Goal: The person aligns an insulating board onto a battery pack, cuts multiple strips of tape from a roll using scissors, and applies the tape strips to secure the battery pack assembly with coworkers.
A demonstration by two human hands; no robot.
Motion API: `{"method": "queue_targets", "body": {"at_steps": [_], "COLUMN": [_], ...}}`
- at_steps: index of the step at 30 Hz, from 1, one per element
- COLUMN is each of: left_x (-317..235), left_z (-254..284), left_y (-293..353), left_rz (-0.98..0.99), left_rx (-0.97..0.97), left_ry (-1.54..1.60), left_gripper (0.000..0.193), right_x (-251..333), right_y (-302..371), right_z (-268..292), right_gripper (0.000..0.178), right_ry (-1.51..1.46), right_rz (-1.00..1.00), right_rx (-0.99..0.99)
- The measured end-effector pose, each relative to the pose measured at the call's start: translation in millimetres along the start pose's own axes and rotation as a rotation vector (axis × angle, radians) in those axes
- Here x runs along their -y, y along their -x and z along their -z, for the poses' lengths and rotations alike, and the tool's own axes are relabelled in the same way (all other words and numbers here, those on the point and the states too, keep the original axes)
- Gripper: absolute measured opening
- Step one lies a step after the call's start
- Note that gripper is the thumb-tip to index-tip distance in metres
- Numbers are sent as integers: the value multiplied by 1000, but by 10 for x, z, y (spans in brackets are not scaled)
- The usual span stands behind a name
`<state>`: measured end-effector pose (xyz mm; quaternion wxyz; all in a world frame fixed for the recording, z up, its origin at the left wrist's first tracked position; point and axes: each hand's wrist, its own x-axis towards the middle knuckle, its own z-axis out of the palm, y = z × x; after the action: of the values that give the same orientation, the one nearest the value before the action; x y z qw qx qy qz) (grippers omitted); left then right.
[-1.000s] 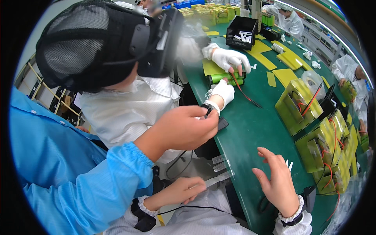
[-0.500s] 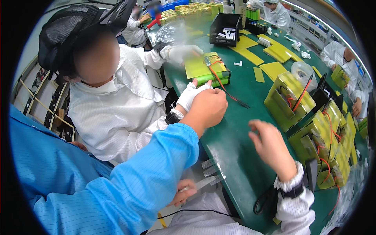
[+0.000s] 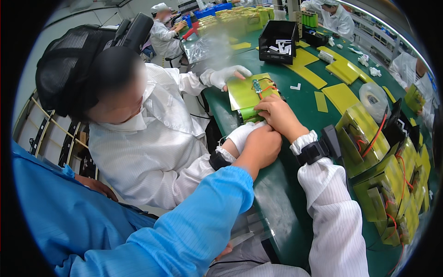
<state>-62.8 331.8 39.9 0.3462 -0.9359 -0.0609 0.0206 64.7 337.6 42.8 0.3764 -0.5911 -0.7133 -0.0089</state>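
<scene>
A battery pack of green cells [image 3: 249, 114] lies at the table's near left edge, under a yellow-green sheet [image 3: 243, 93]. A small green circuit board [image 3: 256, 86] with red wires sits on the sheet. My right hand [image 3: 282, 117] reaches over the pack's right side, fingers bent and close together by the wires; what they pinch is hidden. Low in front of me, my left hand [image 3: 225, 251] is mostly covered by a blue sleeve. A whitish flat strip [image 3: 241, 238] sticks out beside it. A co-worker's white-gloved hand [image 3: 229, 76] rests at the sheet's far corner.
A blue-sleeved co-worker's arm [image 3: 203, 203] crosses from the left; its hand [image 3: 263, 145] meets a seated worker's gloved hand [image 3: 243, 135]. Wrapped yellow-green packs [image 3: 362, 134] stand to the right. Behind are a black bin [image 3: 278, 41], yellow sheets [image 3: 340, 98] and a tape roll [image 3: 373, 98].
My right hand has moved left and forward from over the table to the pack. The blue-sleeved arm has shifted right in view and now covers more of my left hand.
</scene>
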Motion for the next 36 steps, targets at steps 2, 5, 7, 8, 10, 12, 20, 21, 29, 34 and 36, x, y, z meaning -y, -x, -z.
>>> {"method": "queue_targets", "body": {"at_steps": [2, 5, 7, 8, 10, 12, 20, 21, 29, 34, 36], "left_x": [11, 115, 222, 370, -16, -576, -578, -582, -596, -633, -617], "left_z": [7, 184, 416, 675, 646, 797, 773, 763, 762, 749, 769], "left_y": [128, 364, 513, 651, 1272, 2340, 2427, 2434, 2518, 2497, 2478], "left_rz": [-152, -377, -413, -475, -227, 341, 730, 731, 806, 830, 841], "left_rx": [-11, -217, -399, -347, -115, 424, 590, 590, 567, 562, 567], "left_ry": [-309, -485, -795, -665, 54, 1412, 2082, 2087, 2151, 2171, 2168], "left_gripper": [18, 17, 17, 19, 17, 17, 18, 18, 18, 17, 17], "right_x": [-16, -47, -123, -68, -156, -135, -111, -113, -109, -46, -55], "right_y": [20, 90, 143, 113, 162, 117, -21, -33, 77, 93, 57], "right_z": [-88, -215, -233, -267, -269, -243, -156, -149, -123, -103, -128], "right_gripper": [16, 15, 15, 14, 14, 13, 12, 12, 17, 20, 20], "right_ry": [19, 17, 33, 15, 31, 33, -32, -42, 61, 28, 42], "right_rz": [104, 137, 138, 165, 168, 226, 190, 173, 253, 271, 271], "right_rx": [-147, -254, -268, -300, -313, -334, -178, -116, -11, -234, -215]}}
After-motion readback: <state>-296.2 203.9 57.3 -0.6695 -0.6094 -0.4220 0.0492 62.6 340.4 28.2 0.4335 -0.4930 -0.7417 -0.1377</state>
